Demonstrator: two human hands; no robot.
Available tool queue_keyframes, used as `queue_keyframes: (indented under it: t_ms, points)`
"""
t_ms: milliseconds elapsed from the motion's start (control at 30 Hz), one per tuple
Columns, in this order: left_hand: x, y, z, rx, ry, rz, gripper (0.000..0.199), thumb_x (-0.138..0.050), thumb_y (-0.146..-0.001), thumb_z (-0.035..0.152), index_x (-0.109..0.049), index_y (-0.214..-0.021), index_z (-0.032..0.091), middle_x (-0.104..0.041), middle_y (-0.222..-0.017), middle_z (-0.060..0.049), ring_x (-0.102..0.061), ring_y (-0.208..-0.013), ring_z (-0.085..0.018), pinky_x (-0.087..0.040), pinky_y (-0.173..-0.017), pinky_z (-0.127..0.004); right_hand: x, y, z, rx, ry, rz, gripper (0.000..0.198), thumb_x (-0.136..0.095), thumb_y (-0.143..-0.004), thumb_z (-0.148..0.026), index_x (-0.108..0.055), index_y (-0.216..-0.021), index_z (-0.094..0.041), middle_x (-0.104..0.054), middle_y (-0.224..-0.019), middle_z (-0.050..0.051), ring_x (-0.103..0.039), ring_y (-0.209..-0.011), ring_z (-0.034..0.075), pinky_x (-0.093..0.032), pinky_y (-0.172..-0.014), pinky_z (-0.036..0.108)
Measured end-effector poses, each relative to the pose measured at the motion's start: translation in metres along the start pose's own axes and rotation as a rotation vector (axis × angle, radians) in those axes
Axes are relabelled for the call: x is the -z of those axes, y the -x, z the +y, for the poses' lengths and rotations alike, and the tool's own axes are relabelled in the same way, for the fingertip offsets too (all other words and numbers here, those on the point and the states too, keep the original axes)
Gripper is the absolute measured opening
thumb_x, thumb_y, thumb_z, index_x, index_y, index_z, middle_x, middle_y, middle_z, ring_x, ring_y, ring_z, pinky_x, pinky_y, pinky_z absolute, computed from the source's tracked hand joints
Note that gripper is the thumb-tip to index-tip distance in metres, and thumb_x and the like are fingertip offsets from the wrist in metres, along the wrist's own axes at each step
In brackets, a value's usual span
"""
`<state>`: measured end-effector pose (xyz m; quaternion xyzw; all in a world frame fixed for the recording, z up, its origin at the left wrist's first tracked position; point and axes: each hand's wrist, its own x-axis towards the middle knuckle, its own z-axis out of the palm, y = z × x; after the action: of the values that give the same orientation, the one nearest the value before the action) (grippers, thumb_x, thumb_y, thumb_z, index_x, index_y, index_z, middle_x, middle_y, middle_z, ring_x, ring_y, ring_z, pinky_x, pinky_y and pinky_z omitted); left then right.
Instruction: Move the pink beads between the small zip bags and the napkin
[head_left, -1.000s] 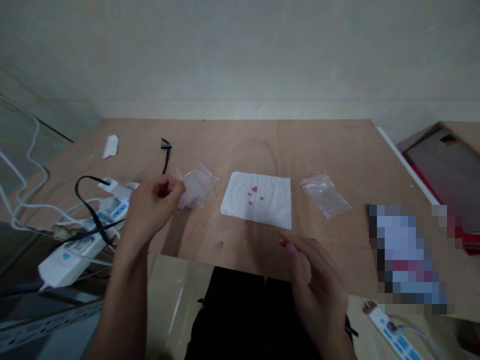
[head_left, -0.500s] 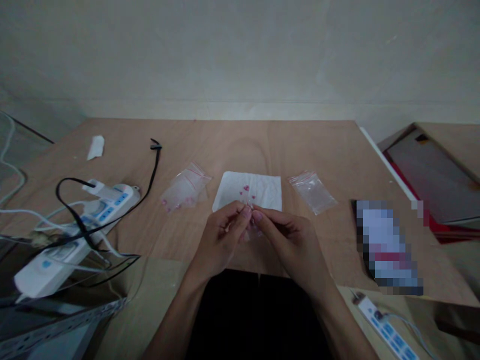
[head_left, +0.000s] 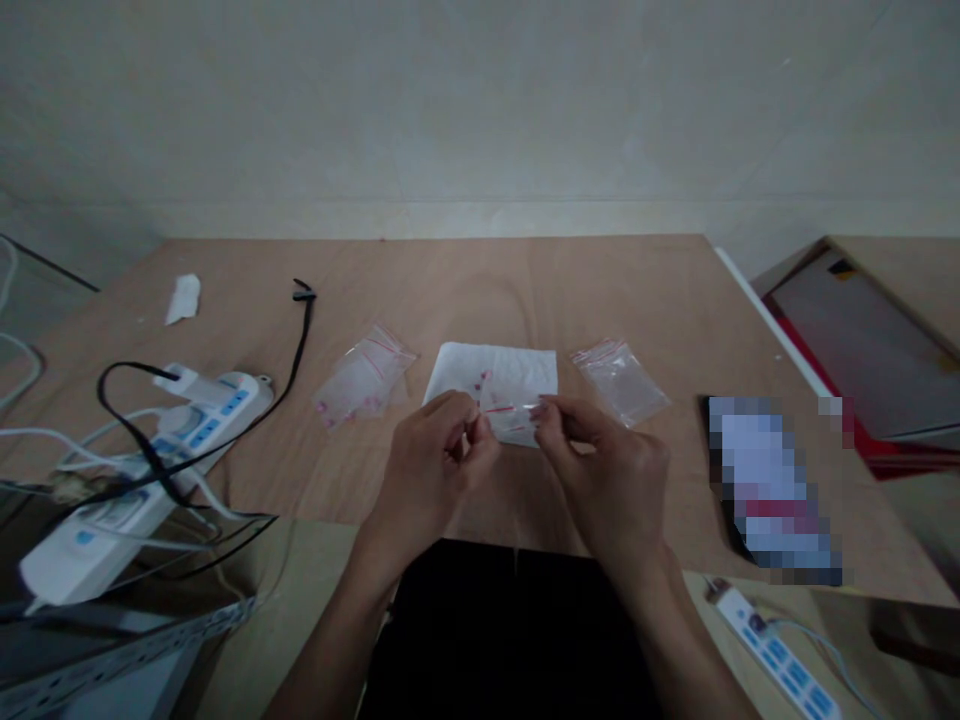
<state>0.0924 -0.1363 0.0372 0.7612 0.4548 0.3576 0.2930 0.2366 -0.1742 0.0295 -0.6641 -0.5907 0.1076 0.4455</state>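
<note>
Small clear zip bag is pinched at its ends between left hand and right hand fingertips.

Bare table beyond tissue; bags flank it.

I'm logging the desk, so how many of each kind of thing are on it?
Small clear zip bags: 3, one held between left hand and right hand
White tissue sheet: 1
Power strips: 2
Total: 6

Bare forearms, no sleeves/rings on left hand & right hand; black clothing below
</note>
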Motion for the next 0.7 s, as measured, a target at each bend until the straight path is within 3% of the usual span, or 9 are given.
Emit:
queue_keyframes:
  t_ms: [100, 133, 200, 267, 367, 467, 700]
  points:
    - [0.002, -0.004, 0.004, 0.022, -0.001, -0.031, 0.030, -0.049, -0.080, 0.014, -0.032, -0.056, 0.020, -0.034, -0.053, 0.007, -0.031, -0.049, -0.008, -0.025, -0.049, -0.024, 0.004, -0.006, 0.003, 0.083, 0.008, 0.031, 0.018, -0.056, -0.085, -0.023, -0.073, -0.091, -0.021, -0.077, -0.079, 0.006, -0.072, -0.068, 0.022, -0.058, -0.062, 0.034]
    - [0.003, -0.006, 0.006, 0.041, 0.027, -0.047, 0.030, -0.048, -0.081, 0.015, -0.033, -0.056, 0.020, -0.034, -0.053, 0.006, -0.032, -0.049, -0.009, -0.025, -0.049, -0.024, 0.006, -0.008, 0.004, 0.123, -0.055, -0.014, 0.020, -0.057, -0.085, -0.023, -0.071, -0.099, -0.022, -0.076, -0.094, 0.007, -0.073, -0.084, 0.023, -0.059, -0.073, 0.038]
    - [0.004, -0.009, 0.009, 0.082, 0.098, -0.074, 0.028, -0.044, -0.081, 0.018, -0.034, -0.055, 0.020, -0.035, -0.052, 0.006, -0.033, -0.050, -0.009, -0.025, -0.049, -0.025, 0.007, -0.011, 0.010, 0.183, -0.257, -0.165, 0.036, -0.060, -0.086, -0.027, -0.062, -0.121, -0.024, -0.064, -0.130, 0.009, -0.060, -0.119, 0.024, -0.051, -0.097, 0.044]
    - [0.005, -0.011, 0.012, 0.116, 0.162, -0.098, 0.027, -0.043, -0.081, 0.020, -0.035, -0.055, 0.020, -0.035, -0.052, 0.006, -0.033, -0.050, -0.009, -0.025, -0.048, -0.025, 0.006, -0.014, 0.020, 0.178, -0.489, -0.361, 0.054, -0.067, -0.083, -0.033, -0.051, -0.134, -0.027, -0.050, -0.145, 0.008, -0.046, -0.134, 0.023, -0.041, -0.109, 0.047]
    - [0.005, -0.012, 0.013, 0.150, 0.223, -0.126, 0.027, -0.042, -0.081, 0.022, -0.036, -0.055, 0.020, -0.034, -0.052, 0.006, -0.032, -0.049, -0.009, -0.025, -0.047, -0.024, -0.001, -0.015, 0.036, 0.125, -0.733, -0.532, 0.072, -0.081, -0.068, -0.041, -0.052, -0.133, -0.033, -0.056, -0.139, 0.005, -0.048, -0.132, 0.023, -0.034, -0.113, 0.047]
    - [0.004, -0.013, 0.013, 0.175, 0.276, -0.165, 0.027, -0.041, -0.082, 0.024, -0.036, -0.056, 0.020, -0.033, -0.052, 0.006, -0.030, -0.049, -0.008, -0.025, -0.047, -0.024, -0.012, -0.017, 0.044, 0.111, -0.850, -0.508, 0.083, -0.088, -0.058, -0.041, -0.052, -0.132, -0.037, -0.056, -0.137, 0.004, -0.050, -0.129, 0.023, -0.035, -0.112, 0.046]
    - [0.002, -0.015, 0.010, 0.219, 0.417, -0.179, 0.029, -0.042, -0.084, 0.026, -0.037, -0.056, 0.020, -0.034, -0.050, 0.006, -0.029, -0.045, -0.007, -0.024, -0.044, -0.023, -0.022, -0.020, 0.040, 0.107, -0.988, -0.476, 0.066, -0.087, -0.059, -0.038, -0.061, -0.119, -0.033, -0.063, -0.126, 0.004, -0.057, -0.120, 0.024, -0.044, -0.104, 0.044]
